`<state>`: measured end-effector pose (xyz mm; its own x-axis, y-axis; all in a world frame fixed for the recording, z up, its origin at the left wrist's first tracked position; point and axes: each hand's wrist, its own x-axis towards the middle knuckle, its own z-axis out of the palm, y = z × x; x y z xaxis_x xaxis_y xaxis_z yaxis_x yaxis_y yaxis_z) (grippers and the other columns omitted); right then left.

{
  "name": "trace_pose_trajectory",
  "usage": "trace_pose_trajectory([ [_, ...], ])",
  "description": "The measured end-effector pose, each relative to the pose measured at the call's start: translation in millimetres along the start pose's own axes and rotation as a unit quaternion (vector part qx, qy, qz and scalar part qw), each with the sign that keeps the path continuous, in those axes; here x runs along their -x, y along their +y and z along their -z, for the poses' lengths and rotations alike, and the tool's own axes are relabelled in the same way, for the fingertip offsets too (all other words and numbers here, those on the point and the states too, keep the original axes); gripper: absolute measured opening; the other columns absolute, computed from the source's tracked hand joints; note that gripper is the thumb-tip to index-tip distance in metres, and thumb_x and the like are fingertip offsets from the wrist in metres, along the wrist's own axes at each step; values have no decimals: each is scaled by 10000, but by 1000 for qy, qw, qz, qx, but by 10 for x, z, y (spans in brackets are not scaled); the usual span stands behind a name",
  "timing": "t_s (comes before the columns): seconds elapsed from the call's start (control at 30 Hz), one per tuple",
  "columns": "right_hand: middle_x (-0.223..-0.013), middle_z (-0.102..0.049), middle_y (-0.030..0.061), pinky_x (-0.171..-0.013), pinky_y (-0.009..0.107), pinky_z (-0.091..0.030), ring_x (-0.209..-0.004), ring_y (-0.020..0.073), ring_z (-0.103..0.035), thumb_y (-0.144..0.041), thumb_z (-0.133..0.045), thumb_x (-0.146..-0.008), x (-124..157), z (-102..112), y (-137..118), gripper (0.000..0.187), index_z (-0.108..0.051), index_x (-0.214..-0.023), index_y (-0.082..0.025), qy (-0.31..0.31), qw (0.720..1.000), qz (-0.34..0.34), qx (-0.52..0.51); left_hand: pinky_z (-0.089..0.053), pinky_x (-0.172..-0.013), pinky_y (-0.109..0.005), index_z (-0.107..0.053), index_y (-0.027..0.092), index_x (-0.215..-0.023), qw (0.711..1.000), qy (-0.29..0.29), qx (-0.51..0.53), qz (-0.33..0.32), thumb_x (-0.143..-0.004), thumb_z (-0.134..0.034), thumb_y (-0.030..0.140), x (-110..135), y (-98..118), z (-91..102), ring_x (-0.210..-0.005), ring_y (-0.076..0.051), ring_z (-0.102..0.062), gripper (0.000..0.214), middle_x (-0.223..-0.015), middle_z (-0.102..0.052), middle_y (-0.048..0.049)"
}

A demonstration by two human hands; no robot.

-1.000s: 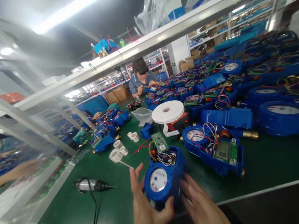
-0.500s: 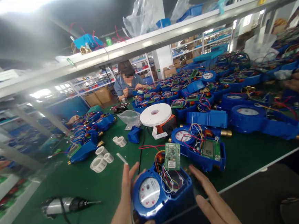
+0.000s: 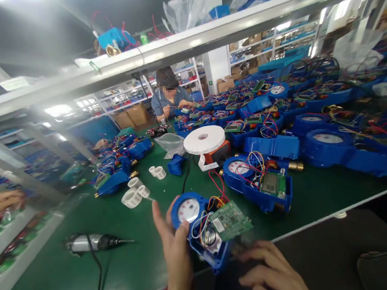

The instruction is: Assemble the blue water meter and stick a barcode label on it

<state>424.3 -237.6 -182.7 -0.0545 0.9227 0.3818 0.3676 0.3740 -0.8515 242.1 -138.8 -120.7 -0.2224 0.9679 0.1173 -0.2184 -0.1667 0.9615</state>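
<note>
My left hand is closed around the dial end of a blue water meter, thumb over the rim. The meter is tilted at the bench's front edge, its housing open. A green circuit board hangs out on thin coloured wires, partly over the housing. A small white strip shows at my left index fingertip; whether it sticks there I cannot tell. My right hand is open below and right of the meter, fingers loosely bent and slightly blurred, with nothing visible in it.
Another open meter lies to the right. Behind are a white label roll and many more meters. Small white rolls and an electric screwdriver lie left. A person sits opposite; another person's hand is at far left.
My left hand has turned the water meter, its open end swinging down toward me. The circuit board has tipped right. My right hand has dropped lower. Another person's hand has come in at left.
</note>
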Motion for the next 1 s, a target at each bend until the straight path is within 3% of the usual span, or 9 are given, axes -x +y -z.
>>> trace_pose_trajectory([
  [0.13, -1440, -461, 89, -1109, 507, -350, -1298, 280, -459, -542, -547, -918, -343, 92, -99, 557, -388, -1407, -326, 58, 972, -153, -168, -481, -964, -423, -140, 367, -1507, 979, -184, 71, 57, -741, -615, 268, -338, 83, 41, -1168, -290, -587, 907, -1411, -505, -85],
  [0.2, -1459, -441, 102, -1125, 505, -320, -1324, 279, -433, -616, -501, -915, -546, 124, -188, 637, -347, -1438, -288, -16, 931, -213, -295, -498, -917, -385, -121, 348, -1514, 966, -242, 66, 66, -720, -606, 244, -439, 97, 16, -1145, -278, -599, 937, -1407, -512, -88],
  [0.3, -1354, -555, 76, -1023, 478, -430, -1217, 269, -532, -586, -537, -913, -775, 167, -328, 540, -458, -1358, -291, -100, 865, -257, -419, -502, -900, -384, -82, 337, -1521, 950, -299, 47, 69, -699, -595, 245, -548, 108, -74, -1123, -273, -615, 972, -1387, -532, -96],
  [0.4, -1222, -633, 67, -851, 433, -530, -1034, 259, -620, -527, -706, -804, -876, 190, -422, 511, -565, -1215, -257, -115, 832, -299, -452, -499, -921, -443, -161, 297, -1510, 967, -255, -17, 24, -685, -631, 274, -566, 147, -100, -1115, -294, -620, 949, -1342, -569, -127],
  [0.53, -1082, -681, 84, -770, 377, -569, -950, 236, -642, -508, -760, -734, -911, 180, -496, 443, -632, -1007, -183, -105, 808, -343, -468, -328, -1120, -439, -483, 279, -1288, 989, -10, -86, -117, -790, -683, 311, -246, 334, 120, -1269, -240, -498, 538, -1316, -561, -85],
  [0.63, -1122, -676, 80, -796, 383, -583, -1007, 225, -643, -445, -664, -848, -978, 157, -599, 389, -587, -1146, -208, -85, 772, -370, -510, -222, -1171, -493, -631, 233, -928, 980, 113, -86, -140, -804, -693, 376, 189, 559, 353, -1272, -262, -487, 199, -1264, -602, -49],
  [0.77, -1083, -679, 80, -738, 349, -609, -962, 219, -675, -395, -558, -944, -1148, 115, -782, 348, -535, -1241, -215, -74, 741, -398, -535, -199, -1150, -543, -621, 219, -747, 968, 31, -232, -91, -832, -638, 476, 491, 784, 458, -1293, -301, -452, 272, -1360, -542, -8],
  [0.87, -1042, -684, 73, -670, 325, -621, -920, 218, -691, -398, -561, -949, -1260, 75, -872, 260, -551, -1149, -232, -52, 736, -412, -535, -307, -1089, -452, -647, 248, -797, 941, -60, -303, -136, -876, -598, 440, 375, 812, 401, -1290, -258, -463, 214, -1355, -525, 2],
  [1.0, -1077, -680, 73, -667, 328, -626, -921, 217, -695, -408, -580, -940, -1314, 33, -917, 214, -547, -1086, -254, -39, 733, -409, -542, -370, -1040, -373, -667, 260, -830, 946, -90, -272, -151, -896, -592, 401, 130, 757, 306, -1258, -205, -499, 173, -1334, -529, 7],
])
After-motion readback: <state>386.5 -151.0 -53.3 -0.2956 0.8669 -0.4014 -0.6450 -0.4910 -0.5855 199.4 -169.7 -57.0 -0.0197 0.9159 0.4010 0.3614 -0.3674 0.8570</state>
